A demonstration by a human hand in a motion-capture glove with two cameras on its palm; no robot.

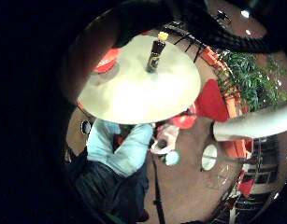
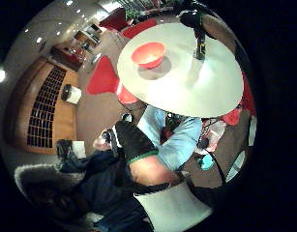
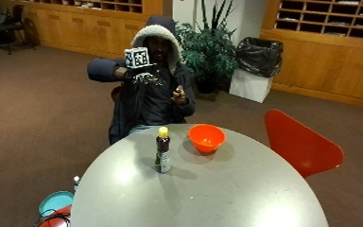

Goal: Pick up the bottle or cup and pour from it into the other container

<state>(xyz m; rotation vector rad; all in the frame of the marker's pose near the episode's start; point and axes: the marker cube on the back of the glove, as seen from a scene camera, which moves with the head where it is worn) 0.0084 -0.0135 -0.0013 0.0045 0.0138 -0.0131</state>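
Bottle stood upright on table, just beside the orange bowl. Gloved right hand was raised well above, holding nothing; finger state unclear. Bottle looked slim, rigid, likely top-heavy and slick; best gripped mid-body, below the yellow cap.

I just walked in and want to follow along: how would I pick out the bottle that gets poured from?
Look at the round grey table in front of the seated person. Two things stand on it near that person's edge: an orange plastic bowl and, beside it, the dark glass bottle. The bottle is the tall, narrow, upright one with a yellow cap and a pale label, whereas the bowl is low and wide.
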